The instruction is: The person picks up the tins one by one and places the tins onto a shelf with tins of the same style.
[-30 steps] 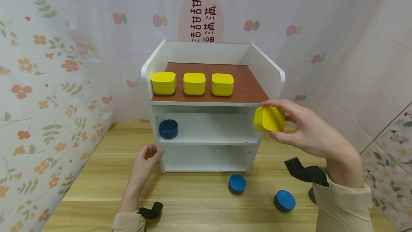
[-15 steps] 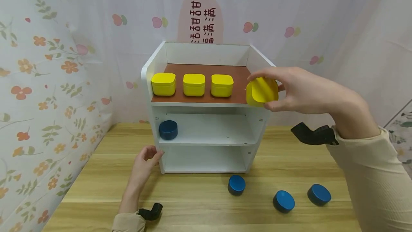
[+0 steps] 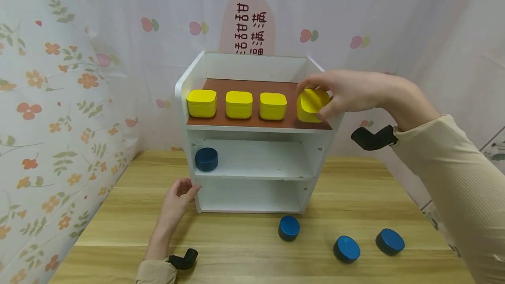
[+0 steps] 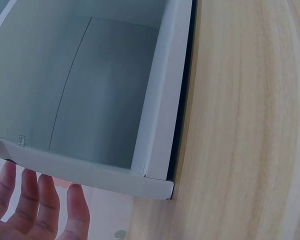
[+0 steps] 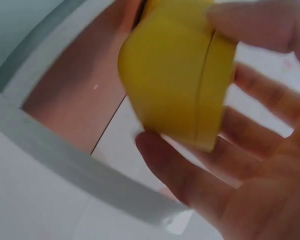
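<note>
My right hand (image 3: 347,93) holds a yellow lidded box (image 3: 309,108) between thumb and fingers at the right end of the brown top of a white shelf unit (image 3: 260,129). In the right wrist view the yellow box (image 5: 165,75) is tilted, and whether its base touches the top cannot be told. Left of it, three matching boxes stand in a row: a left one (image 3: 202,104), a middle one (image 3: 239,105) and a right one (image 3: 273,107). My left hand (image 3: 177,197) grips the front edge of the unit's left side panel (image 4: 90,172), fingers (image 4: 47,200) outside.
A dark blue round tin (image 3: 207,160) sits at the left of the middle shelf. On the wooden table (image 3: 244,257) lie three more blue tins: one near the unit (image 3: 289,228), one farther right (image 3: 346,249) and a rightmost one (image 3: 390,242). Floral cloth (image 3: 130,8) hangs behind.
My right hand has carried the yellow box up from beside the unit and leftward, onto or just over the top's right end. My left hand has stayed in place.
</note>
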`<state>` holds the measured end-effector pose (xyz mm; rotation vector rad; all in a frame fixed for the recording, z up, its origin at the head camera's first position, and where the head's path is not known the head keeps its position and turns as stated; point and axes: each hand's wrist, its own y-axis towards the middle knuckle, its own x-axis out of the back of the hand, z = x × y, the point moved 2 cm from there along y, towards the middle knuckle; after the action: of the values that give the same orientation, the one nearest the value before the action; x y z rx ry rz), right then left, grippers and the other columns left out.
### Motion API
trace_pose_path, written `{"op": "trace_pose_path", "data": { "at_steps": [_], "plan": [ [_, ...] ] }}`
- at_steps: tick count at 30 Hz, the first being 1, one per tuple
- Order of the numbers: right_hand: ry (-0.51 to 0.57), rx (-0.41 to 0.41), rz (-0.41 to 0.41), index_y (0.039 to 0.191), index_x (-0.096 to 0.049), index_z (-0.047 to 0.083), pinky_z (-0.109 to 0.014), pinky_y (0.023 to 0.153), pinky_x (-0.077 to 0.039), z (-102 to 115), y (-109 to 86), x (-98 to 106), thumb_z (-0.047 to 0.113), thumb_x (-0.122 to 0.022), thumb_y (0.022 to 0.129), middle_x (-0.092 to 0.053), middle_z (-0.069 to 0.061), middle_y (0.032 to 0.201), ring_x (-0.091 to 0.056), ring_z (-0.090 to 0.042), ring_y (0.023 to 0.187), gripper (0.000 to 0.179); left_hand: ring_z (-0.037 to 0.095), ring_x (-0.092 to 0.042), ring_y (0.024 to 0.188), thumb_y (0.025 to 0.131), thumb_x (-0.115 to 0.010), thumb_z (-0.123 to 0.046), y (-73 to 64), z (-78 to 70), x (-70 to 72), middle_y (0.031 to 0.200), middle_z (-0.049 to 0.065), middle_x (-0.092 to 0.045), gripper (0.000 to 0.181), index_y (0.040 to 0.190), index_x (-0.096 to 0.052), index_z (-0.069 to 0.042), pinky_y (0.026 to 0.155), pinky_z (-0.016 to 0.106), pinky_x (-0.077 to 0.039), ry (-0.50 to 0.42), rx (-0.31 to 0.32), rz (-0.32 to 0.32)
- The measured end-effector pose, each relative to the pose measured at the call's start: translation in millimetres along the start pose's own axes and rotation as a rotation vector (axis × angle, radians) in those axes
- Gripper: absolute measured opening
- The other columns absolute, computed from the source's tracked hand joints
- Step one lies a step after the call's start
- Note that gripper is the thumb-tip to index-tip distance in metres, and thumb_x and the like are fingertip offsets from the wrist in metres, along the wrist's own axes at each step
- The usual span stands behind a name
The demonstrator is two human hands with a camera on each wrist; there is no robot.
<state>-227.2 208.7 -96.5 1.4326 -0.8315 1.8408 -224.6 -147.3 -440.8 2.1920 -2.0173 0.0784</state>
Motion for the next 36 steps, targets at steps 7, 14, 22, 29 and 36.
{"op": "trace_pose_path", "data": {
  "at_steps": [7,14,22,29,36],
  "plan": [
    [0.009,-0.094,0.076,0.134,-0.047,0.016,-0.043,0.086,-0.043,-3.7,11.0,10.6,0.001,-0.063,0.078,-0.051,-0.012,0.122,-0.045,-0.030,0.109,0.060,0.024,-0.051,0.107,0.095,-0.067,-0.029,0.9,3.7,-2.1,0.114,0.015,-0.054,0.040,0.118,-0.052,-0.001,0.082,0.026,-0.051,0.003,-0.011,0.008],
    [0.039,-0.191,0.209,0.136,-0.044,0.018,-0.055,0.098,-0.038,-7.0,23.7,13.9,0.005,-0.065,0.077,-0.036,-0.019,0.145,-0.035,-0.039,0.127,0.065,0.023,-0.050,0.107,0.095,-0.066,-0.032,0.1,3.6,-1.5,0.116,0.015,-0.053,0.043,0.120,-0.050,-0.002,0.082,0.026,-0.050,0.011,-0.001,0.014],
    [-0.014,-0.242,0.272,0.139,-0.042,0.019,-0.053,0.098,-0.036,-8.7,35.0,12.3,0.007,-0.063,0.076,-0.033,-0.016,0.148,-0.034,-0.038,0.126,0.067,0.023,-0.050,0.108,0.095,-0.066,-0.031,-0.5,2.1,-1.1,0.116,0.015,-0.054,0.042,0.121,-0.050,-0.002,0.082,0.027,-0.051,0.015,0.009,0.016],
    [-0.008,-0.260,0.297,0.138,-0.039,0.012,-0.048,0.094,-0.040,-7.8,46.1,8.8,0.004,-0.061,0.077,-0.034,-0.016,0.145,-0.036,-0.037,0.120,0.065,0.023,-0.050,0.109,0.095,-0.066,-0.031,1.2,2.4,-1.1,0.117,0.015,-0.053,0.043,0.122,-0.050,-0.001,0.082,0.026,-0.051,0.010,0.008,0.019],
    [0.007,-0.265,0.315,0.145,-0.032,0.012,-0.048,0.096,-0.040,-5.8,54.9,4.5,0.004,-0.062,0.075,-0.036,-0.016,0.146,-0.038,-0.035,0.120,0.077,0.023,-0.050,0.108,0.095,-0.066,-0.031,1.7,5.0,0.4,0.117,0.016,-0.053,0.043,0.122,-0.049,-0.001,0.081,0.025,-0.051,0.009,0.001,0.008]
  ]
}}
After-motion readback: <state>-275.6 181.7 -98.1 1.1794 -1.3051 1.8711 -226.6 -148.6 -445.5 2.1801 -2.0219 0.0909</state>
